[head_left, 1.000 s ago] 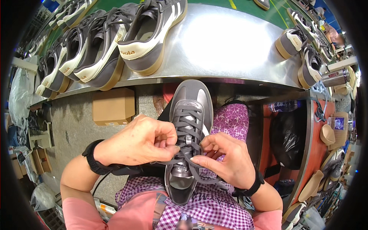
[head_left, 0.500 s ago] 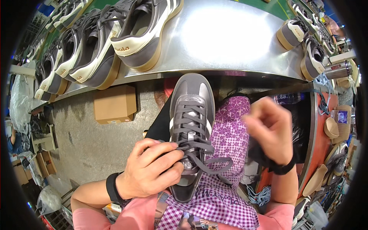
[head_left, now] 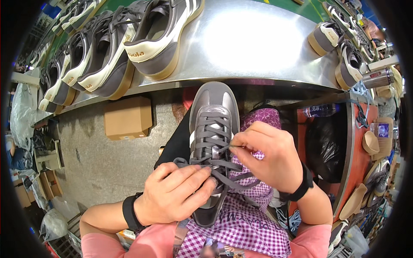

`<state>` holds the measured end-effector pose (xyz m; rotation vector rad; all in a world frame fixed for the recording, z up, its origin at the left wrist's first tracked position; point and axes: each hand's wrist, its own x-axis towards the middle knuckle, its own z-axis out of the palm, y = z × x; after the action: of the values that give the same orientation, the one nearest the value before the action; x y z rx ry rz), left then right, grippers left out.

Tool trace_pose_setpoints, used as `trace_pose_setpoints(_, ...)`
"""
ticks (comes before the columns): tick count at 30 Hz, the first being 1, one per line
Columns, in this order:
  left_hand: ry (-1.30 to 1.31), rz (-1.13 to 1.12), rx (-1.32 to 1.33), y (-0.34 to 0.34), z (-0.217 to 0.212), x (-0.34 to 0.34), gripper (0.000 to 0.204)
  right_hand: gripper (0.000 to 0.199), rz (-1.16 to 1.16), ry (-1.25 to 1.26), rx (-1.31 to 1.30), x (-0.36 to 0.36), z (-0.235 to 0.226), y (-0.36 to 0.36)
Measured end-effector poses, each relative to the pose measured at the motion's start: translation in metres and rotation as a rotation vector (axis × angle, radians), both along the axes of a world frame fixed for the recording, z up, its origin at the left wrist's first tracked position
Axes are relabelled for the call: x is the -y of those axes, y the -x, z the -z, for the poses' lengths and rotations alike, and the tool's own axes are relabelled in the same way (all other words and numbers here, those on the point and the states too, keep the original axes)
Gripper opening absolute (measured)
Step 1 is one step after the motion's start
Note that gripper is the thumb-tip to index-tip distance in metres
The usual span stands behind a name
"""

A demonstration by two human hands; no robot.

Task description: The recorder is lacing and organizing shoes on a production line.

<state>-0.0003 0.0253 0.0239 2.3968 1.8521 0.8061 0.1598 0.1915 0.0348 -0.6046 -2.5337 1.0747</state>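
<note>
A grey sneaker with silver panels and white side stripes rests on my lap, toe pointing away from me. Dark grey shoelaces zigzag up its front, with loose loops falling over the right side near the ankle opening. My left hand lies over the upper lacing, fingers closed on the lace by the tongue. On the other side, my right hand pinches a lace between thumb and forefinger, just right of the eyelets. Under the shoe is a purple checked apron.
A shiny metal bench runs across the front. Several similar sneakers stand on it at left, others at right. Below sits a cardboard box. A red-brown shelf unit with a black plastic bag is at right.
My right hand has come in from the right, down to the shoe, and now pinches a lace. My left hand has shifted slightly along the upper lacing.
</note>
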Motion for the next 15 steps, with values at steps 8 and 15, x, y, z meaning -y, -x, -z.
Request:
trace_pose_setpoints(8,0.265,-0.066,0.559,0.013,-0.022,-0.012,0.036,0.027,-0.055,-0.304,-0.011,0.016,-0.003,-0.017)
trace_pose_setpoints(15,0.349,-0.07,0.336,0.01,-0.025,-0.026,0.024,0.034,-0.063,-0.31,-0.084,0.021,0.0,-0.018)
